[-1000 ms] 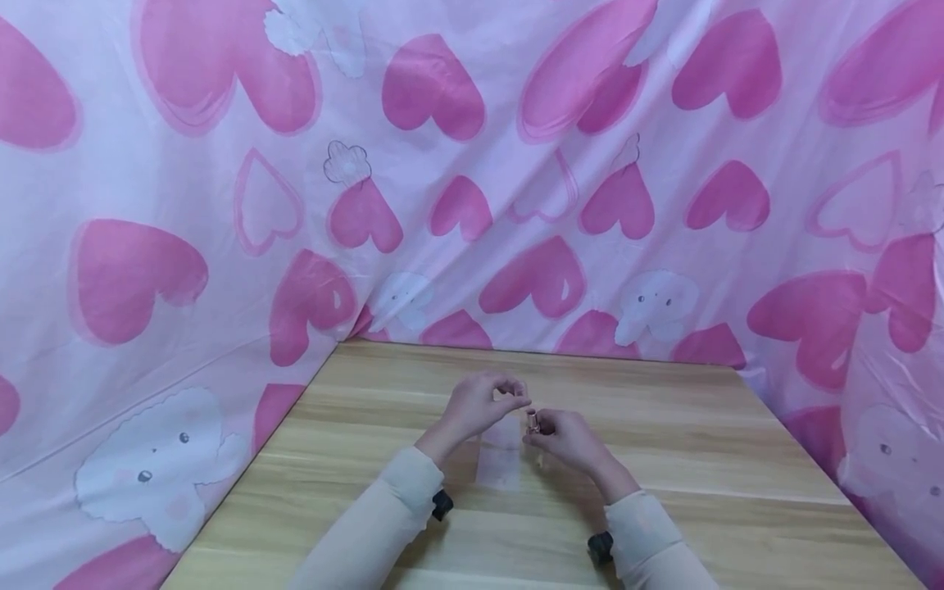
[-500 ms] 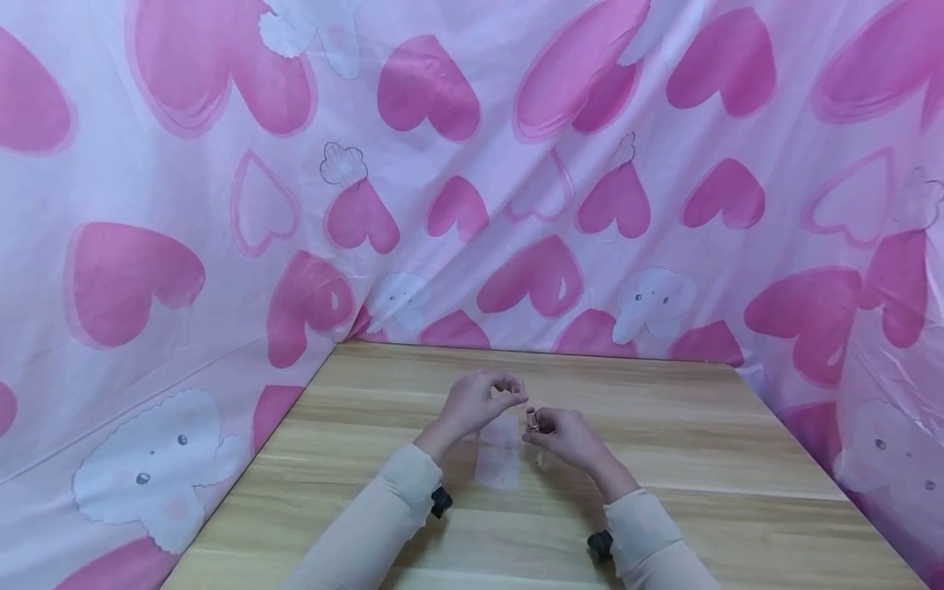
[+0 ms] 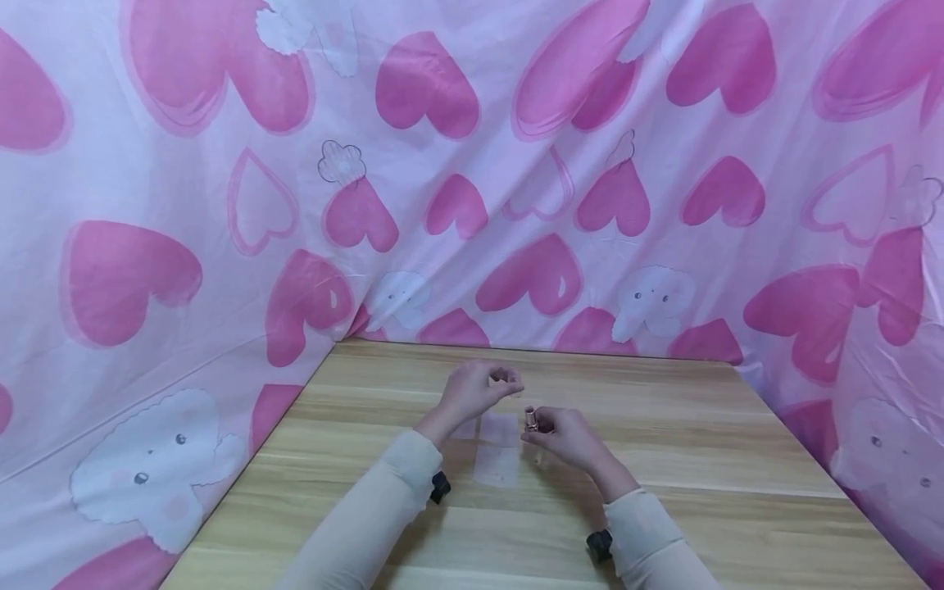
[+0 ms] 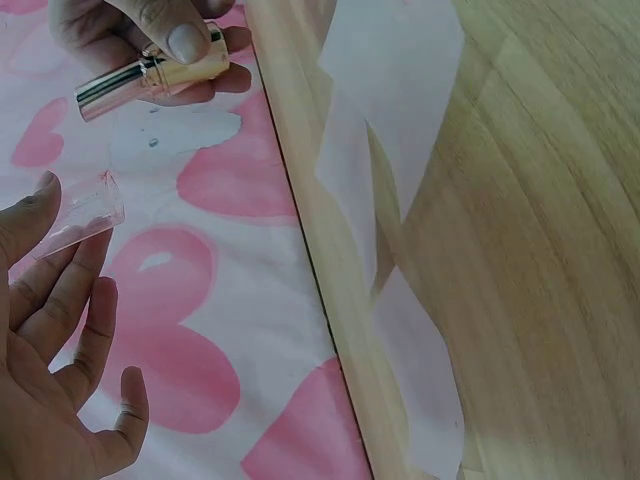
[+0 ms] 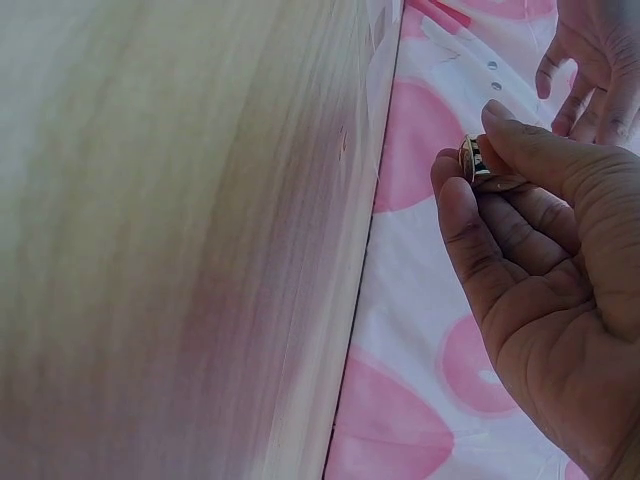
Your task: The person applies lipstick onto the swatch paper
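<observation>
My left hand (image 3: 472,392) is raised over the table and pinches a clear, hollow cap (image 4: 85,215) between thumb and fingers, its other fingers spread. The cap's wide rim shows in the left wrist view. To the right and a little nearer, my right hand (image 3: 569,433) grips a shiny gold lipstick tube (image 4: 150,76) between thumb and fingers. In the head view the tube (image 3: 530,419) stands nearly upright, its upper part free of the fingers. Cap and tube are apart. The right wrist view shows only the tube's round gold end (image 5: 470,160).
Pale, translucent pinkish sheets (image 3: 496,465) lie on the wooden table (image 3: 664,492) below the hands, more clearly separate in the left wrist view. Behind and beside the table hangs a pink cloth (image 3: 442,262) with hearts. Black wrist cameras sit under both sleeves.
My left hand has moved slightly up and to the left, widening the gap from the right hand. More of the pale sheets shows beneath it. The right hand holds the tube almost still.
</observation>
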Demonstrator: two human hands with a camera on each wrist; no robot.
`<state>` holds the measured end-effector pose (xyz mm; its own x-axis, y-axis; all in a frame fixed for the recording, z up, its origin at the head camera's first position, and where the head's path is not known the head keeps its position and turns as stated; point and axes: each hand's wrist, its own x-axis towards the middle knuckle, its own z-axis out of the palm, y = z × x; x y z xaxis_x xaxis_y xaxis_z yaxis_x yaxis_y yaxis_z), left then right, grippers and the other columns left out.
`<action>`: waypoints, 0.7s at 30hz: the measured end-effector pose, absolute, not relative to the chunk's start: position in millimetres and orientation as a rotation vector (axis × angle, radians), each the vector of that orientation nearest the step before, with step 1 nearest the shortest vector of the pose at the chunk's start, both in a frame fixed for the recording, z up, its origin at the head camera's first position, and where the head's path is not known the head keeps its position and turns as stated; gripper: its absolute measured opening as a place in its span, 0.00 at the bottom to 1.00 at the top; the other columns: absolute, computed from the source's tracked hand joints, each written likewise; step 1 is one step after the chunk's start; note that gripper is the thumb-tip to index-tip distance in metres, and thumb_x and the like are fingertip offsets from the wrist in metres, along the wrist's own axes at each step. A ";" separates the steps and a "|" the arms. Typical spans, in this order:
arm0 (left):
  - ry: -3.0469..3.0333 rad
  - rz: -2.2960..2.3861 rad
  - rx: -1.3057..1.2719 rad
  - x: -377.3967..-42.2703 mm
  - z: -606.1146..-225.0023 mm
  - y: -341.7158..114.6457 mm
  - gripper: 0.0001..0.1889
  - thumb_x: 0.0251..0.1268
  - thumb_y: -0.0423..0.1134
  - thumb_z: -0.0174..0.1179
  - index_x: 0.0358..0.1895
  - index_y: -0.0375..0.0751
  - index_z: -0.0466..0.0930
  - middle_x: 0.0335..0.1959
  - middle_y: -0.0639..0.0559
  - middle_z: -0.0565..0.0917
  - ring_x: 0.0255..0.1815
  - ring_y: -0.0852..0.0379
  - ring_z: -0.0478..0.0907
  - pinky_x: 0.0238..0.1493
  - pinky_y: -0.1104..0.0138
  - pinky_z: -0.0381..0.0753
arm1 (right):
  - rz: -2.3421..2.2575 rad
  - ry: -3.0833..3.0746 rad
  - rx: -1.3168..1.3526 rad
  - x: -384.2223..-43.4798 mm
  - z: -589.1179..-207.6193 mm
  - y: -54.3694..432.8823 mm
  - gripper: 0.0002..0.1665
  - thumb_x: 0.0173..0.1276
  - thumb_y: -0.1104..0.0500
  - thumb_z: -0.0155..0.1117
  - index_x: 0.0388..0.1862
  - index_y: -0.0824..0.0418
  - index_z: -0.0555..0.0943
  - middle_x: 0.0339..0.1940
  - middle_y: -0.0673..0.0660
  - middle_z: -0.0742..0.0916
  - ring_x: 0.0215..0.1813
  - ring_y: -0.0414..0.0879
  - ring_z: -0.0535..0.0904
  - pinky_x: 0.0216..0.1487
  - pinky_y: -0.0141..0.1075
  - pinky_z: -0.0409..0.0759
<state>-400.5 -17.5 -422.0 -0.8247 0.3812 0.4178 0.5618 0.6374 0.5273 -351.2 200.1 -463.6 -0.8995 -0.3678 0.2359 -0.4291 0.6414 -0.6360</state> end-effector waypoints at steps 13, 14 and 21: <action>-2.657 -0.948 -0.737 -420.8 -433.3 -19.3 0.11 0.65 0.62 0.64 0.40 0.64 0.87 0.39 0.69 0.86 0.42 0.66 0.81 0.44 0.65 0.79 | 1.135 -2.762 0.660 -353.7 -462.6 199.2 0.08 0.67 0.59 0.72 0.29 0.51 0.82 0.27 0.44 0.84 0.32 0.37 0.79 0.35 0.33 0.79; -2.665 -0.949 -0.742 -422.2 -434.3 -18.7 0.10 0.65 0.61 0.64 0.38 0.64 0.86 0.39 0.70 0.86 0.41 0.67 0.81 0.43 0.65 0.79 | 1.139 -2.759 0.661 -353.7 -462.2 199.2 0.08 0.67 0.59 0.71 0.29 0.51 0.82 0.27 0.44 0.84 0.32 0.38 0.78 0.35 0.33 0.78; -2.741 -0.945 -0.717 -431.8 -442.4 -12.4 0.07 0.64 0.58 0.67 0.32 0.64 0.84 0.35 0.72 0.85 0.36 0.69 0.79 0.39 0.66 0.77 | 1.136 -2.756 0.664 -354.0 -461.7 199.7 0.09 0.67 0.58 0.71 0.28 0.52 0.81 0.27 0.44 0.85 0.33 0.39 0.79 0.35 0.33 0.78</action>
<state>-431.8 -12.4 -442.4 -0.8735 0.3891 0.2924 0.4867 0.6863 0.5405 -354.0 199.7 -461.7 -0.9017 -0.3595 0.2401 -0.4242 0.6294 -0.6511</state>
